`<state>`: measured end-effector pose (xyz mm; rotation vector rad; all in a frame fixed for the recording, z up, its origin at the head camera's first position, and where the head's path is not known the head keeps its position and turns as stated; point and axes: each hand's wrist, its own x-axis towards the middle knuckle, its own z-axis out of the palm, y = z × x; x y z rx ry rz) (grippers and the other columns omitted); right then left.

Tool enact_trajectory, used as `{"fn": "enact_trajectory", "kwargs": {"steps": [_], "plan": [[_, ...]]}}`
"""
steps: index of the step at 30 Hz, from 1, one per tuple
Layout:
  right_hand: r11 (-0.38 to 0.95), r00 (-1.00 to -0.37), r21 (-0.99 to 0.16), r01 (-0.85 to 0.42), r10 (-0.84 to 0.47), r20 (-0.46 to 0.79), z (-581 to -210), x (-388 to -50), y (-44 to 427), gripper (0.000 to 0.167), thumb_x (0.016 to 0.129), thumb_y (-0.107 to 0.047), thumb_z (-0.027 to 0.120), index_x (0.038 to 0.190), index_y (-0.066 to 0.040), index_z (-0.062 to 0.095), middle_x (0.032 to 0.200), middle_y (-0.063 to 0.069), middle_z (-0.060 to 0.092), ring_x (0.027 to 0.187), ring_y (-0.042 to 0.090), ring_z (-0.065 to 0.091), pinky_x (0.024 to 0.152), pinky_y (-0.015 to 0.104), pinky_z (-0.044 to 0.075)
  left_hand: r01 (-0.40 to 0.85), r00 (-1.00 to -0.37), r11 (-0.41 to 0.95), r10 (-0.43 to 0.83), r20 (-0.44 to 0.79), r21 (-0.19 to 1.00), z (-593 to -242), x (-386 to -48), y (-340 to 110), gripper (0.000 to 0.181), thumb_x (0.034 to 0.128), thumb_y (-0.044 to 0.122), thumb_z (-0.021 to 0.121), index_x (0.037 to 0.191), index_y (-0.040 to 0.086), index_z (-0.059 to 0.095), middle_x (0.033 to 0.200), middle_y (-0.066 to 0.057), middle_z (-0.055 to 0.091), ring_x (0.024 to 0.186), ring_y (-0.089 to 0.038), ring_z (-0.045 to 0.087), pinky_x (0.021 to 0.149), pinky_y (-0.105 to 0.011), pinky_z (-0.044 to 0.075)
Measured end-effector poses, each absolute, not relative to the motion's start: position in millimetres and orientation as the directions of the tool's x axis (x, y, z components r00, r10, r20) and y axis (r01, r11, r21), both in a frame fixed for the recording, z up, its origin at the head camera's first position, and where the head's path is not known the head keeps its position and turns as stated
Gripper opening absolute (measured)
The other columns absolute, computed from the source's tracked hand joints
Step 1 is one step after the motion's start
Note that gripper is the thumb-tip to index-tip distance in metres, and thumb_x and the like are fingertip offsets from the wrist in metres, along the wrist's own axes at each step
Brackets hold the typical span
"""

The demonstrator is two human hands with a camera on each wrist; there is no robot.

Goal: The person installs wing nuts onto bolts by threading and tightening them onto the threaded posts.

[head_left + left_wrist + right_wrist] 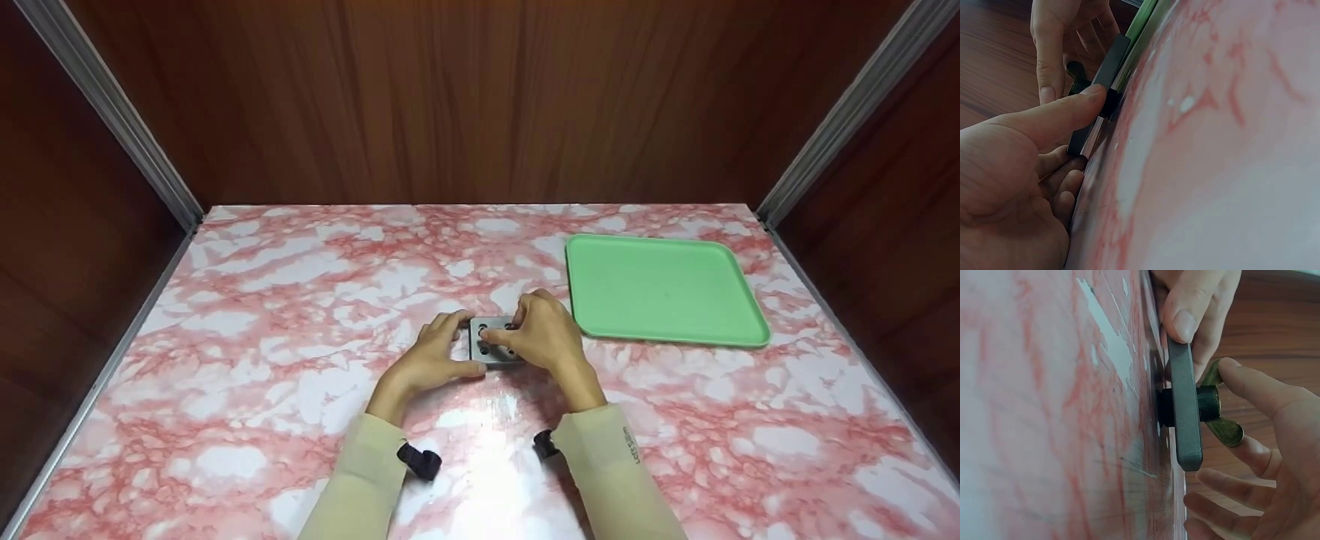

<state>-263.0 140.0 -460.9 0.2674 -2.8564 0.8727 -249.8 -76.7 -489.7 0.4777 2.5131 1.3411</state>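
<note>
A small grey metal plate [497, 353] with several dark holes lies level just above the table. My left hand [430, 358] holds it by its near and far edges, thumb [1081, 109] on one side and fingers on the other. On the upper face sits a brass-coloured wing nut [1229, 431] against a black cylindrical piece [1208, 404]. Another black part [1166, 408] shows beneath the plate. My right hand [546, 333] pinches the wing nut, its thumb at one wing and index finger at the other. The remaining right fingers curve loosely beside the plate.
To the right and farther back, a green tray [667, 339] lies on the red-and-white marbled table [247, 330]. Brown wood-grain panels [465, 105] enclose the back and both sides. Black wrist straps [420, 460] with small cameras sit at the cuffs.
</note>
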Motion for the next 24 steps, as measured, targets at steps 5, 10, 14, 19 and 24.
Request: {"fn": "enact_trajectory", "kwargs": {"steps": [5, 10, 14, 19, 24], "plan": [[0.811, -0.972, -0.540, -0.227, -0.151, 0.183, -461, -264, 141, 0.053, 0.076, -0.050, 0.094, 0.073, -0.013, 0.057, 0.090, 0.005, 0.060, 0.073, 0.021, 0.056, 0.069, 0.039, 0.048, 0.161, -0.916, 0.507, 0.397, -0.064, 0.847, -490, -250, -76, 0.093, 0.0855, 0.024, 0.088, 0.163, 0.015, 0.039, 0.159, -0.008, 0.042, 0.139, -0.032, 0.040, 0.116, -0.053, 0.038], [0.794, -0.967, -0.552, -0.255, -0.203, 0.154, -457, -262, 147, 0.050, 0.078, -0.048, 0.094, 0.082, -0.010, 0.062, 0.100, 0.008, 0.062, 0.086, 0.026, 0.059, 0.079, 0.043, 0.052, 0.163, -0.913, 0.500, 0.404, -0.062, 0.850, -490, -250, -75, 0.094, 0.0851, 0.024, 0.087, 0.164, 0.015, 0.037, 0.160, -0.009, 0.042, 0.139, -0.032, 0.040, 0.116, -0.053, 0.038], [0.761, -0.960, -0.587, -0.276, -0.253, 0.123, -450, -260, 155, 0.045, 0.081, -0.042, 0.093, 0.099, -0.008, 0.069, 0.116, 0.012, 0.064, 0.103, 0.030, 0.061, 0.094, 0.049, 0.052, 0.169, -0.906, 0.500, 0.417, -0.065, 0.850, -490, -251, -74, 0.095, 0.0843, 0.025, 0.088, 0.165, 0.016, 0.037, 0.159, -0.008, 0.042, 0.140, -0.031, 0.041, 0.117, -0.054, 0.037], [0.727, -0.941, -0.607, -0.322, -0.318, 0.118, -441, -256, 166, 0.044, 0.084, -0.031, 0.091, 0.115, -0.006, 0.071, 0.122, 0.016, 0.065, 0.108, 0.034, 0.060, 0.098, 0.053, 0.050, 0.149, -0.898, 0.457, 0.434, -0.074, 0.877, -491, -253, -77, 0.102, 0.0816, 0.023, 0.091, 0.166, 0.017, 0.034, 0.159, -0.009, 0.041, 0.141, -0.030, 0.043, 0.117, -0.052, 0.038], [0.712, -0.922, -0.601, -0.363, -0.366, 0.123, -435, -251, 181, 0.042, 0.088, -0.025, 0.088, 0.122, -0.007, 0.071, 0.132, 0.014, 0.064, 0.121, 0.040, 0.061, 0.105, 0.059, 0.048, 0.086, -0.896, 0.375, 0.435, -0.094, 0.923, -490, -254, -85, 0.107, 0.0806, 0.015, 0.091, 0.168, 0.017, 0.029, 0.160, -0.010, 0.040, 0.140, -0.030, 0.043, 0.119, -0.050, 0.037]]}}
